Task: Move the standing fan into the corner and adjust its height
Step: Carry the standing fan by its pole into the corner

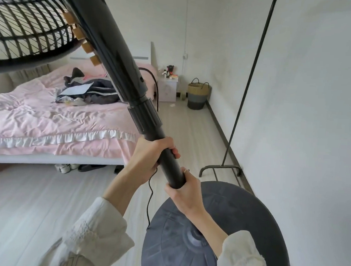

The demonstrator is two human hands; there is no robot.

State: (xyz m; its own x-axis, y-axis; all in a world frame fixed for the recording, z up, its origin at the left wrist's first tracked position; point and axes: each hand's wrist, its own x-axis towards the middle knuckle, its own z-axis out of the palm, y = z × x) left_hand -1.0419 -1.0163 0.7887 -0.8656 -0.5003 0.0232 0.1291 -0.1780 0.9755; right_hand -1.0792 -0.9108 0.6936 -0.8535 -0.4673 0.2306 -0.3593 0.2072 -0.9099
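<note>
Both hands clamped on the standing fan's pole, fan beside the right-hand wall.

Round base lies nearest, at the wall. Right hand has fingers closed round the lower pole; left hand wraps it just above, below the height collar. Fan head grille sits upper left. Beyond: clothes rack, pink bed, basket.

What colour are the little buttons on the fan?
Light tan, like wood: the buttons show in the head view.
</note>
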